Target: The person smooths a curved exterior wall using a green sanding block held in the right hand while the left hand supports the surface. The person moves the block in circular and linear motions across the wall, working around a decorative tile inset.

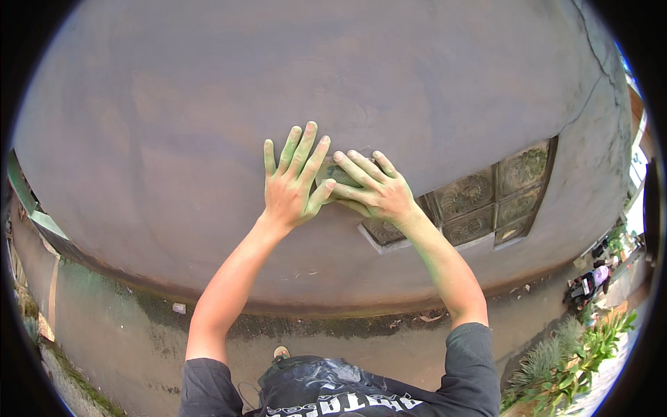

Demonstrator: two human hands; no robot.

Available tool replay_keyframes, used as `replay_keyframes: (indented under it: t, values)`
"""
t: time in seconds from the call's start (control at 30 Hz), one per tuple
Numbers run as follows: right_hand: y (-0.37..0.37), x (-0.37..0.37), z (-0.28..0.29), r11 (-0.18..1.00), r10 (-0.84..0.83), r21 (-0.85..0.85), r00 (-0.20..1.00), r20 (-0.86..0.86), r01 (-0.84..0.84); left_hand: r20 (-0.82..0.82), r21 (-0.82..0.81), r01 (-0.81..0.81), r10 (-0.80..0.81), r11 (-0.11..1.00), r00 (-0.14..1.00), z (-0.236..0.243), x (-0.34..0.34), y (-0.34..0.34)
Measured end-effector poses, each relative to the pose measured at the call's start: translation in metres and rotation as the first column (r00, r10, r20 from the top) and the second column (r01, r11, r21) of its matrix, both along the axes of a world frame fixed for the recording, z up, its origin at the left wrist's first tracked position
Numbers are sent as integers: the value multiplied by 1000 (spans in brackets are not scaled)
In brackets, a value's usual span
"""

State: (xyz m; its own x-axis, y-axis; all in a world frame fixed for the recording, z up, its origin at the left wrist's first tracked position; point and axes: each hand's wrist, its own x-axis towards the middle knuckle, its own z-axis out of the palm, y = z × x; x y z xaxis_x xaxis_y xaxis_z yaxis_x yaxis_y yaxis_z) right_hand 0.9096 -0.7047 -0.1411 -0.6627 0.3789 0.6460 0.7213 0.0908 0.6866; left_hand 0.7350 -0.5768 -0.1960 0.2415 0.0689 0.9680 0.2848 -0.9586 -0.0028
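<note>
Greenish-grey and rough looking, a small pad point(336, 174) (a sanding block or sponge, can't really tell which) sits pressed flat against the wall point(174, 125), right about the middle of the view. The right hand point(375, 191) is on top of it, fingers laid over it and pointing left, holding it against the surface. The left hand point(292, 184) is just beside it on the left, fingers spread and pointing up, palm flat on the wall, thumb touching the pad's edge. Both hands have a green dusty tint on them. The wall is a brownish-purple plaster with patchy streaks, and there's a thin crack running down its upper right. Just right of the hands is a block of patterned glass bricks point(486, 201) set into the wall. Down low there's a mossy concrete ground strip point(125, 347), and some green plants point(570, 361) at the near right.
</note>
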Motion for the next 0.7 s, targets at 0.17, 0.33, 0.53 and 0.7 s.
replay_keyframes:
  t: [0.17, 0.33, 0.53, 0.7]
  values:
    - [3, 54, 131, 916, 24, 378, 923, -383, 133, -7, 50, -63, 64, 997, 998, 0, 0, 2]
    - [18, 19, 58, 962, -166, 151, 926, -339, 228, 71, -57, 77, -73, 995, 995, -4, 1, -7]
    - [-13, 50, 4, 992, -128, -24, 987, -97, 126, -97, -65, 29, -35, 997, 995, 7, -18, -2]
    - [-21, 71, 47, 931, -5, 320, 884, -468, 175, -133, -148, -88, 68, 985, 989, 5, -1, -19]
